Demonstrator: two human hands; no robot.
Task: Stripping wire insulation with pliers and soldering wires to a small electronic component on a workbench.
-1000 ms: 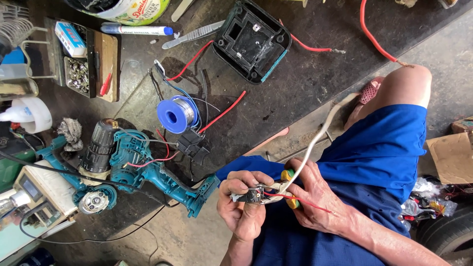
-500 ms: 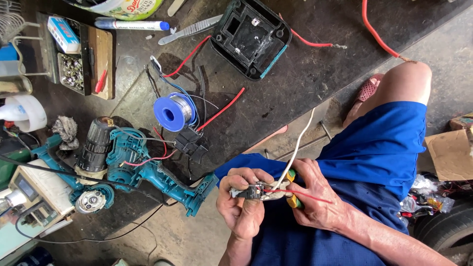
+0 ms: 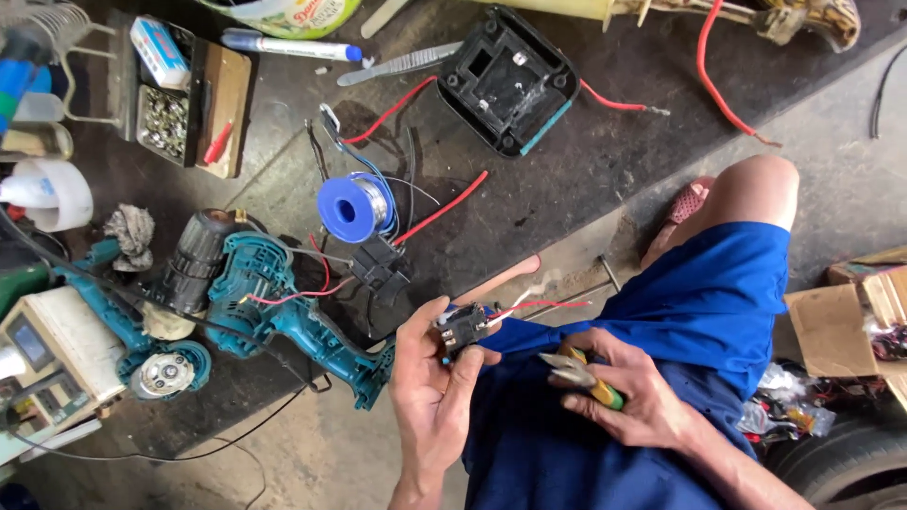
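My left hand (image 3: 430, 387) grips a small black switch part (image 3: 460, 328) with red and white wires (image 3: 529, 307) trailing off to the right. My right hand (image 3: 628, 392) rests on my blue shorts and holds pliers (image 3: 578, 376) with yellow-green handles, jaws pointing left, a short way from the switch. Just left of my left hand lies an opened teal drill housing (image 3: 283, 312) with its motor (image 3: 194, 260) and red wires exposed.
A blue solder spool (image 3: 351, 208) sits on the dark floor above the drill. A black battery base (image 3: 508, 80) with red leads lies at the top. A tray of screws (image 3: 168, 118), a marker (image 3: 283, 44) and a beige meter (image 3: 52, 345) lie left.
My hands have come apart: the right one drew back onto my lap with the pliers, while the left keeps the switch. The white wire no longer rises between them.
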